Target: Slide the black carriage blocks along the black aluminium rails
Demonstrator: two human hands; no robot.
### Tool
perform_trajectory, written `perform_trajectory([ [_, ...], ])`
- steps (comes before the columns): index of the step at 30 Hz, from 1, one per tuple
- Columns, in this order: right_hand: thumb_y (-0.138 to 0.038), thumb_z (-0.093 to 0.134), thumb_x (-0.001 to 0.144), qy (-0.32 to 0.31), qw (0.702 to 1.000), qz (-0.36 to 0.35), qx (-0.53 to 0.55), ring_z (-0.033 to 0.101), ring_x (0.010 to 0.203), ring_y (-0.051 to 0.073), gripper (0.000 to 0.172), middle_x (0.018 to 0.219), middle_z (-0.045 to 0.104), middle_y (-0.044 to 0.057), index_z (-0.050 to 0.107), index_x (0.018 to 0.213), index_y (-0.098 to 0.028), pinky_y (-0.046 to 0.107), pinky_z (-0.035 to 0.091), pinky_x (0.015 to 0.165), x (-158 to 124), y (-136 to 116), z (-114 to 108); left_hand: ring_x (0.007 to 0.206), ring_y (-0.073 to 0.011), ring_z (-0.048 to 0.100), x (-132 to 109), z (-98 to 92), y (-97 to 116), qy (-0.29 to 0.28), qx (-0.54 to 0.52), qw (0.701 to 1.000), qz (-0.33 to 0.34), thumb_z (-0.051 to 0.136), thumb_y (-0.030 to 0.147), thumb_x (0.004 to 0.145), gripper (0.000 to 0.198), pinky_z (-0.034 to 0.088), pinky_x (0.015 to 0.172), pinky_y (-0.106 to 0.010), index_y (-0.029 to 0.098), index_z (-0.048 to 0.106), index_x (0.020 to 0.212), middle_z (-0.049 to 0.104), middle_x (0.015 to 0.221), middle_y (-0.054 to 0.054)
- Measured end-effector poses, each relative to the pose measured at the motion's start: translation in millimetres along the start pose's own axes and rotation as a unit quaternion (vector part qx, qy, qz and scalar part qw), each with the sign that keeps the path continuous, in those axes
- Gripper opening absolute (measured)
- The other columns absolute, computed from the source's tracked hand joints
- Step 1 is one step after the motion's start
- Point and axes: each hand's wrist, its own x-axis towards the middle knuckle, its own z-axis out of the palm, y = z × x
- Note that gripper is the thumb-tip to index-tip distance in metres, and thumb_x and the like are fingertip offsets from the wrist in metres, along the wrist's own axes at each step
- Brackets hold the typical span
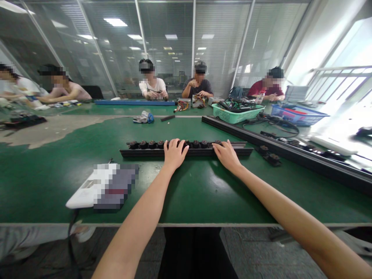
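Observation:
A black channel rail [151, 153] lies across the green table in front of me, with a row of round black parts [143, 144] seated along it. My left hand [174, 154] reaches over the middle of the row. Its fingers bend over the parts, the thumb on the near side, and what sits beneath them is hidden. Further right, my right hand [227, 154] holds a round black part [217, 143] at the end of the row, its fingertips partly hiding it. Bare rail extends beyond that hand.
A long black rail [261, 140] runs diagonally at right, near loose black parts [272, 159] and cables. Behind it stand a green basket [238, 115] and a blue basket [302, 115]. A white device [84, 193] lies front left. Several people work across the table [197, 186].

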Motion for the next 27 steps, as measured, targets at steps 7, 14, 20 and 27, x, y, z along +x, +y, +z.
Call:
perform_trajectory([
  [7,-0.035,0.036,0.108,0.000,1.000,0.007,0.008,0.061,0.114,0.028,0.045,0.112,0.067,0.014,0.074,0.128,-0.021,0.054,0.034,0.122,0.7,2.4,0.0,0.140,-0.0294,0.049,0.0,0.8,-0.2,-0.002,-0.004,1.000,-0.002,0.035,0.049,0.108,0.048,0.020,0.127,-0.056,0.026,0.064,0.138,0.062,0.143,-0.011],
  [14,-0.035,0.034,0.108,-0.009,1.000,0.029,0.006,0.059,0.113,0.030,0.047,0.118,0.064,0.018,0.072,0.132,-0.020,0.043,0.048,0.104,-2.0,-2.7,-7.5,0.141,-0.0299,0.048,0.2,-2.1,0.9,-0.008,-0.008,1.000,-0.003,0.035,0.048,0.108,0.048,0.020,0.127,-0.056,0.026,0.064,0.139,0.062,0.144,-0.012],
  [20,-0.035,0.034,0.108,-0.025,0.999,0.033,-0.002,0.060,0.107,0.028,0.047,0.118,0.064,0.017,0.072,0.132,-0.021,0.039,0.048,0.095,-2.1,-3.2,-12.0,0.142,-0.0295,0.047,0.2,-3.2,1.9,-0.012,-0.006,1.000,-0.007,0.035,0.048,0.108,0.047,0.019,0.128,-0.056,0.027,0.063,0.139,0.061,0.144,-0.011],
  [27,-0.036,0.034,0.109,-0.039,0.999,0.032,-0.018,0.061,0.106,0.028,0.047,0.114,0.065,0.017,0.072,0.132,-0.020,0.038,0.048,0.096,-1.4,0.0,-14.2,0.141,-0.0294,0.048,-0.5,-4.1,2.3,-0.013,-0.005,1.000,-0.006,0.035,0.048,0.108,0.048,0.020,0.127,-0.056,0.026,0.063,0.139,0.061,0.144,-0.011],
])
